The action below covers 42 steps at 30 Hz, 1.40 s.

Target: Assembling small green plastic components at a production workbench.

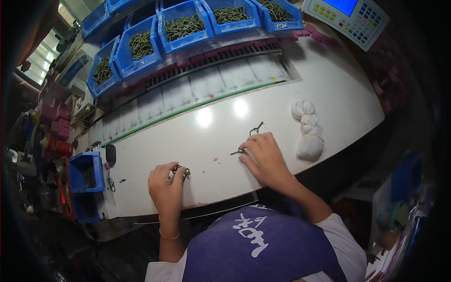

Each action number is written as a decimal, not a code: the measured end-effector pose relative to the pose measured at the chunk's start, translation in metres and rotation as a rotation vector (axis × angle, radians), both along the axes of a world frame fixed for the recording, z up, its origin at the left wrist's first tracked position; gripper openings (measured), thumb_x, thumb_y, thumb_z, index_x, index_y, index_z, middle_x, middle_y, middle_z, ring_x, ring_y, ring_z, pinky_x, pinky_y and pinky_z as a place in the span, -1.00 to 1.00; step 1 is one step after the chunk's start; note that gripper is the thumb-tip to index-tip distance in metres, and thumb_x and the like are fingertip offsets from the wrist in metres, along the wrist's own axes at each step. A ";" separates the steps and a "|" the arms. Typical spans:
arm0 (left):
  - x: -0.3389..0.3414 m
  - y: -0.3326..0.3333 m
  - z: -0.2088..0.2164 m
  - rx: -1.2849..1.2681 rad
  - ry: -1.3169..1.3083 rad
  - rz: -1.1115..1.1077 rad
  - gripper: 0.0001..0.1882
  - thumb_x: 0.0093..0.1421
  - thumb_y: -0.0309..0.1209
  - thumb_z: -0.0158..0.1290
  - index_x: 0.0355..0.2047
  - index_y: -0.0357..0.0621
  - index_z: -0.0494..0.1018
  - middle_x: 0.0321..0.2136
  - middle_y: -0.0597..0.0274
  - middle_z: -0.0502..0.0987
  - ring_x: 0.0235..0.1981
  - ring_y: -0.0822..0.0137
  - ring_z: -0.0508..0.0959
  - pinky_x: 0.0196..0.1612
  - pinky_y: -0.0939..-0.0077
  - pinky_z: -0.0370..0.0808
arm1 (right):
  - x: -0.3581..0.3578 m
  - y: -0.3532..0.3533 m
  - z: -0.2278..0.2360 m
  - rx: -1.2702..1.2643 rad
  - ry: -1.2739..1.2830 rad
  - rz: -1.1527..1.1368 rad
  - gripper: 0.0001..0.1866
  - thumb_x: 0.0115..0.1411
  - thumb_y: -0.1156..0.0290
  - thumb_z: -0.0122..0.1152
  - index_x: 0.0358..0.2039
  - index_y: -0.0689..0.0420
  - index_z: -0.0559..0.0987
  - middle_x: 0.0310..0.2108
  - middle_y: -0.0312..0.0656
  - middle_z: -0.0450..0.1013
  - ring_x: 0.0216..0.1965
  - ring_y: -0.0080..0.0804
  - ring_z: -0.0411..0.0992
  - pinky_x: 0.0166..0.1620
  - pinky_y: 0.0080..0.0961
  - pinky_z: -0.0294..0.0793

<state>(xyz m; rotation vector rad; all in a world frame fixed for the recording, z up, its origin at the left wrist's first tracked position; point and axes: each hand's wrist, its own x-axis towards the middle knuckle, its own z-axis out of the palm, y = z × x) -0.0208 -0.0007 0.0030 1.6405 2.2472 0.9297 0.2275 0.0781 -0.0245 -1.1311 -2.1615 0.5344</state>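
Ringed pins, dark and greenish, lie at both hands over the white table. Left hand: thumb and fingers are pinched together on a small clump of pins, which pokes out on the right side of the fingertips. Right hand: the fingers are bent, and a single pin sits at the tips of forefinger and thumb, its stem pointing left toward the other hand; whether the thumb presses on it I cannot tell. Another pin lies on the table just beyond the right knuckles, its stem slanting away from them.

Between the two hands, nearer the right, are a few small brown flakes. Right of the right fingers rests a knotted white cloth bundle. Farther out past both sets of fingers runs a green strip, and beyond it stands a row of blue bins heaped with looped pieces. Well left of the left fingers is a blue box. A thin bracelet circles the left wrist.
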 end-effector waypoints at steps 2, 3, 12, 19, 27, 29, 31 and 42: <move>0.007 0.002 -0.005 0.085 0.127 0.007 -0.78 0.01 -0.48 0.25 -0.27 -0.17 0.59 -0.35 0.15 0.51 -0.39 0.22 0.45 -0.29 0.37 0.41 | -0.007 0.003 -0.001 0.002 -0.037 0.029 -0.81 0.04 0.42 0.33 -0.32 0.14 0.55 -0.19 -0.15 0.40 -0.12 -0.15 0.29 -0.03 -0.29 0.30; 0.008 0.003 -0.005 0.089 0.126 0.008 -0.78 0.01 -0.48 0.25 -0.27 -0.17 0.59 -0.35 0.15 0.51 -0.39 0.22 0.45 -0.29 0.37 0.41 | -0.011 0.005 -0.001 0.002 -0.073 0.054 -0.79 0.03 0.40 0.34 -0.31 0.14 0.54 -0.17 -0.15 0.38 -0.10 -0.15 0.28 -0.02 -0.27 0.29; 0.008 -0.019 0.012 -0.094 -0.715 -0.241 -0.73 0.27 -0.33 0.12 -0.11 -0.24 0.55 -0.33 0.29 0.51 -0.52 0.55 0.41 -0.49 0.65 0.37 | -0.057 0.002 0.012 0.017 -0.033 0.228 -0.83 0.12 0.40 0.25 -0.31 0.12 0.47 -0.19 -0.14 0.35 -0.06 -0.16 0.26 0.04 -0.23 0.21; 0.003 -0.025 0.020 -0.377 -1.731 -0.323 -0.62 0.40 -0.25 -0.07 0.05 -0.31 0.40 -0.19 0.18 0.51 -0.51 0.54 0.43 -0.50 0.70 0.39 | -0.091 -0.034 0.050 -0.952 1.080 0.390 -0.78 0.37 0.43 0.02 -0.01 0.11 0.30 -0.20 -0.23 0.39 -0.18 -0.59 0.39 -0.14 -0.61 0.49; -0.009 -0.020 0.027 -0.317 -1.574 -0.242 -0.69 0.31 -0.32 0.08 -0.03 -0.25 0.48 -0.40 0.31 0.53 -0.52 0.57 0.43 -0.50 0.69 0.39 | -0.112 -0.050 0.049 -1.135 1.402 0.256 -0.75 0.36 0.42 0.05 0.00 0.11 0.28 -0.16 -0.19 0.44 -0.16 -0.52 0.42 -0.05 -0.55 0.43; -0.009 -0.018 0.026 -0.285 -1.494 -0.213 -0.71 0.31 -0.32 0.09 -0.06 -0.24 0.50 -0.43 0.31 0.53 -0.52 0.58 0.42 -0.49 0.69 0.38 | -0.114 -0.050 0.047 -1.155 1.431 0.255 -0.74 0.36 0.42 0.05 0.01 0.10 0.28 -0.16 -0.18 0.45 -0.14 -0.50 0.42 -0.04 -0.54 0.42; -0.009 -0.015 0.019 -0.150 -1.403 -0.300 -0.74 0.29 -0.31 0.11 -0.15 -0.24 0.55 -0.44 0.30 0.53 -0.52 0.59 0.40 -0.49 0.70 0.37 | -0.116 -0.050 0.046 -1.054 1.411 0.222 -0.74 0.35 0.44 0.06 0.00 0.11 0.29 -0.17 -0.16 0.46 -0.10 -0.48 0.42 -0.01 -0.52 0.40; -0.021 -0.005 0.032 -0.134 -1.227 -0.340 -0.74 0.28 -0.29 0.11 -0.36 -0.29 0.57 -0.51 0.21 0.54 -0.58 0.53 0.41 -0.54 0.66 0.33 | -0.085 -0.019 0.054 0.159 0.406 0.157 -0.72 0.01 0.55 0.37 -0.21 0.10 0.60 -0.25 -0.30 0.53 -0.15 -0.21 0.38 -0.09 -0.41 0.39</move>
